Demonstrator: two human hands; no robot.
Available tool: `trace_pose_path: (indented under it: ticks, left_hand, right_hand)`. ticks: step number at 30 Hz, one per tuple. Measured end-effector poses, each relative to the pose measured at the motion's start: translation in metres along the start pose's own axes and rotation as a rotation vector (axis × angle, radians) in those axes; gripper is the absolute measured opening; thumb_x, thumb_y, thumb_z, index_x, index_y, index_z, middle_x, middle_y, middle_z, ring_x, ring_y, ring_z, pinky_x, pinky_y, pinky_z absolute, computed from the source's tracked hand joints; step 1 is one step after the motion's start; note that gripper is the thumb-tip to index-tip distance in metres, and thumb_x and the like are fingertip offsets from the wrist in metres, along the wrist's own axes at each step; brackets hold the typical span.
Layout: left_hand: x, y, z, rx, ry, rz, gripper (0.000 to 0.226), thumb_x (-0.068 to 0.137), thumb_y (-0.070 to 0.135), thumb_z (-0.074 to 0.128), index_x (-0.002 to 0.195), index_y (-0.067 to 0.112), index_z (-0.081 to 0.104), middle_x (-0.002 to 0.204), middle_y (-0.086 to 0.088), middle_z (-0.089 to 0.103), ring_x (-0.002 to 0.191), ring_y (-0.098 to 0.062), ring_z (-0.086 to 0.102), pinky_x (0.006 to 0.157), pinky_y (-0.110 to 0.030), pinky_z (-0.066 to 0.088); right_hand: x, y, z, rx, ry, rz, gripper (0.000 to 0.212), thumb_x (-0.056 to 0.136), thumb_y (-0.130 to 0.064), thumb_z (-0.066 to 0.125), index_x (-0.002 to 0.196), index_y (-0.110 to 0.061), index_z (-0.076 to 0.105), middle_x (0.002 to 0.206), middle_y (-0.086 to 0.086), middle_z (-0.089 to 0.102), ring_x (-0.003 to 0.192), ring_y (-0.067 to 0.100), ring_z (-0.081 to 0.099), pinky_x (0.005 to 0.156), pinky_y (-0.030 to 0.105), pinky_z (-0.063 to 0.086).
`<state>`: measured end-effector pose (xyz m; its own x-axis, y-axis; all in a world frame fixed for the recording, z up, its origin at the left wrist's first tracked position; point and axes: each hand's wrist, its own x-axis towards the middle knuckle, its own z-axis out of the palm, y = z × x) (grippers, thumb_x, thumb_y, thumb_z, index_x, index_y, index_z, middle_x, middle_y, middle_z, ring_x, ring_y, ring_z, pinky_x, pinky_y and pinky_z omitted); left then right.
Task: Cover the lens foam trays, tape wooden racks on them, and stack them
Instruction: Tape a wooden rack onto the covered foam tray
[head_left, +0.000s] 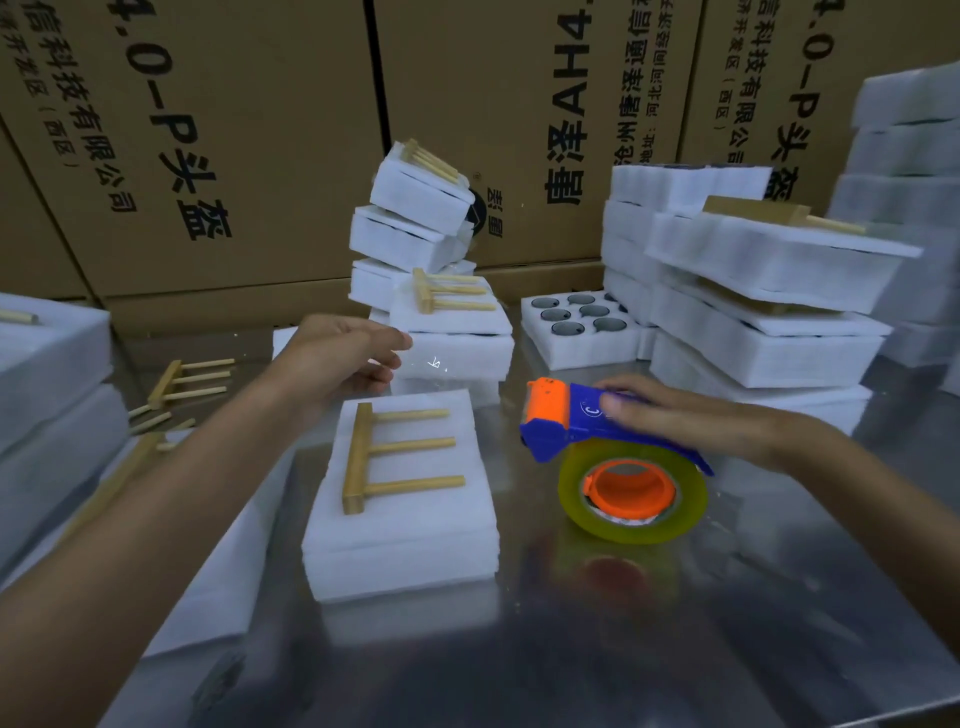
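A covered white foam tray (410, 540) lies on the steel table in front of me with a wooden rack (387, 457) resting on its lid. My right hand (691, 415) grips the blue and orange tape dispenser (566, 421), whose yellowish tape roll (631, 499) stands on the table just right of the tray. My left hand (348, 353) hovers past the tray's far left corner, fingers relaxed, holding nothing. Behind it sits a covered tray with a rack on top (449, 306), part of a low stack.
An uncovered tray of lenses (576, 327) lies at the back. A leaning pile of finished trays (415, 218) stands behind, taller foam stacks (769, 301) at right, foam sheets (47, 374) at left. Loose racks (182, 379) lie left. Cardboard boxes (208, 130) wall the back.
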<state>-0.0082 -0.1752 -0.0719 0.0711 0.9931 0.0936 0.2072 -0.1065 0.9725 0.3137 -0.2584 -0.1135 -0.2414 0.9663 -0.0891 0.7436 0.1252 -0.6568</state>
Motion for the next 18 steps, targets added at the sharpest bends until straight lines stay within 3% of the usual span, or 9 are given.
trace_pose_path:
  ticks: [4,8,14,18]
  left_hand:
    - [-0.002,-0.009,-0.003,0.066,0.012,0.024,0.009,0.08,0.012,0.078,0.087,0.006,0.078,0.072,-0.008,0.068,0.055,-0.01,0.061,0.054,-0.018,0.054]
    - [-0.003,-0.021,-0.002,0.068,0.047,0.034,0.004,0.083,0.008,0.075,0.085,0.006,0.077,0.071,-0.009,0.067,0.054,-0.009,0.06,0.053,-0.018,0.053]
    - [-0.009,-0.033,-0.007,-0.003,0.08,0.006,0.006,0.083,0.006,0.074,0.088,0.005,0.077,0.08,-0.012,0.071,0.057,-0.012,0.061,0.055,-0.02,0.054]
    - [-0.008,-0.014,-0.023,-0.056,0.156,0.079,0.005,0.082,0.005,0.074,0.079,0.008,0.076,0.062,-0.005,0.067,0.048,-0.007,0.057,0.05,-0.017,0.052]
  right_hand:
    - [-0.003,-0.002,-0.005,-0.217,0.052,0.102,0.077,0.075,-0.037,0.086,0.135,-0.038,0.037,0.115,-0.012,0.061,0.103,0.014,0.064,0.08,0.024,0.049]
    - [0.005,0.001,-0.005,-0.324,0.078,0.1,0.071,0.075,-0.039,0.085,0.126,-0.04,0.035,0.099,-0.01,0.059,0.082,0.009,0.063,0.062,0.02,0.048]
    - [0.006,0.004,-0.003,-0.353,0.094,0.058,0.073,0.074,-0.045,0.084,0.127,-0.043,0.033,0.104,-0.013,0.057,0.087,0.008,0.061,0.066,0.02,0.047]
    - [0.01,-0.021,-0.017,-0.352,0.149,-0.012,0.078,0.067,-0.055,0.082,0.125,-0.047,0.031,0.1,-0.019,0.054,0.085,0.005,0.059,0.066,0.021,0.045]
